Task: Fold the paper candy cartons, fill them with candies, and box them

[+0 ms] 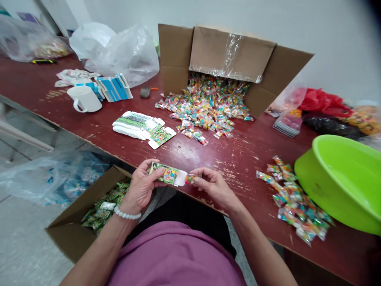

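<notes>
My left hand (144, 183) grips a small green printed candy box (168, 174) near the table's front edge, its white end flap open toward the right. Between the thumb and fingers of my right hand (212, 186) is a small clear packet of colourful candy (189, 179), right at the box's open end. How far the packet reaches into the box I cannot tell. Beyond my hands lies a stack of flat, unfolded candy boxes (133, 126). A large heap of candy packets (208, 105) spills from a tipped cardboard carton (232, 53).
At right, a lime green basin (336, 178) stands beside a smaller pile of packets (297, 198). A white mug (85, 99) is at left. Below the table edge, an open carton (71, 234) contains green boxes (104, 208). Plastic bags (127, 53) lie along the back.
</notes>
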A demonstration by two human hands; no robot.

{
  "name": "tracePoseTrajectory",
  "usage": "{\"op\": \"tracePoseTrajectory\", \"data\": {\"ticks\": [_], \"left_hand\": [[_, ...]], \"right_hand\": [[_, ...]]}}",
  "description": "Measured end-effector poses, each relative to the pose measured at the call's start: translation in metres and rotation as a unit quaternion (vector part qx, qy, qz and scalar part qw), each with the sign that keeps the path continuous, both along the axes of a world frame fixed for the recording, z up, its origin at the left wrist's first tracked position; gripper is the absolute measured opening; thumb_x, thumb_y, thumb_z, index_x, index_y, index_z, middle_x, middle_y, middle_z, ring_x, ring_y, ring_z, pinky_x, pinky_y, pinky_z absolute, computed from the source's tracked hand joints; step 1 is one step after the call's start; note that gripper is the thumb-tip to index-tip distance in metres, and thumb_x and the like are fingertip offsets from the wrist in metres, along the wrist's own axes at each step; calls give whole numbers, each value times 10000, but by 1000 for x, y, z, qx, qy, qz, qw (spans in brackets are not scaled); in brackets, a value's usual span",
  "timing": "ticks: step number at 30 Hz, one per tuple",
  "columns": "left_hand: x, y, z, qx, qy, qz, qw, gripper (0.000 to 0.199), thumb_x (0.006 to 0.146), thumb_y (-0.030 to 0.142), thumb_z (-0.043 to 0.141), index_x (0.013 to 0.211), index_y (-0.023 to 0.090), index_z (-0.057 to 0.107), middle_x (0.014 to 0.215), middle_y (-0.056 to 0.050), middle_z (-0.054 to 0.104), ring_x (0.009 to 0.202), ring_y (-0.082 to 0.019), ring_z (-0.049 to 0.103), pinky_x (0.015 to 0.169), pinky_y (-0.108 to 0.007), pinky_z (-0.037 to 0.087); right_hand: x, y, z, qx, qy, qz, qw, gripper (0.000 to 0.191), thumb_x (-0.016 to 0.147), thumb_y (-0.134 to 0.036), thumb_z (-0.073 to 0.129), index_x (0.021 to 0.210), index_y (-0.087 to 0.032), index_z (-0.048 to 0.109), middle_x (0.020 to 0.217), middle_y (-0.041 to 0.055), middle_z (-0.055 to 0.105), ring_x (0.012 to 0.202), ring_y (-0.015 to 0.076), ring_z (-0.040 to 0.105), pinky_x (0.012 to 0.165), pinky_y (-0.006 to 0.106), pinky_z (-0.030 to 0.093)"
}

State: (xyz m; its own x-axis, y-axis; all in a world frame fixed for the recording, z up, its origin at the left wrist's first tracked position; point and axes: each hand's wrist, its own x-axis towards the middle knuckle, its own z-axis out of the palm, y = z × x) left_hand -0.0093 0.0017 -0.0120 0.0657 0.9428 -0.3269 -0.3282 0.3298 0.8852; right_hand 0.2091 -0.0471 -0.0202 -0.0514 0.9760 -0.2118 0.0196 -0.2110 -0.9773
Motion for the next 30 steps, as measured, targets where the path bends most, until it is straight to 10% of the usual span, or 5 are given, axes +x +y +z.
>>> {"op": "tracePoseTrajectory", "data": {"ticks": [5, 13, 20, 25, 30], "left_hand": [[0, -12, -3, -31, -7, -59, 998, 515, 572, 228, 908, 929, 195, 538, 837, 8, 684, 675, -183, 704, 523, -288, 603], [8, -28, -9, -72, -58, -365, 926, 424, 750, 248, 804, 1121, 150, 622, 959, -57, 662, 663, -140, 676, 637, -293, 595], [18, -29, -4, -28, -84, -328, 941, 344, 821, 268, 716, 1116, 206, 552, 969, -42, 675, 616, -145, 681, 578, -254, 542], [24, -30, -5, -41, -73, -231, 969, 350, 860, 492, 644, 1006, 174, 630, 776, -28, 675, 547, -145, 626, 495, -248, 528], [28, -28, -1, -88, -58, -195, 975, 477, 843, 564, 617, 958, 106, 692, 690, -76, 691, 491, -163, 615, 459, -266, 520]], "right_hand": [[-6, 0, -9, 99, -73, -58, 991, 303, 791, -323, 726, 1063, -206, 659, 746, -16, 641, 653, 133, 575, 604, 245, 452], [-10, 6, 11, 115, -138, -62, 982, 161, 821, -355, 717, 782, -198, 722, 673, 16, 697, 585, 163, 609, 581, 281, 478], [-6, 2, 11, 178, -115, -13, 977, 248, 958, -372, 552, 963, -235, 760, 1273, 93, 606, 1236, 229, 560, 1029, 384, 442], [-9, -2, 11, 195, -125, 89, 969, 175, 930, -332, 610, 920, -237, 757, 1247, 83, 584, 1166, 211, 581, 966, 350, 487], [-16, -3, 3, 96, 61, -33, 993, 344, 834, -410, 718, 1131, -259, 634, 975, 33, 647, 837, 171, 647, 696, 285, 545]]}}
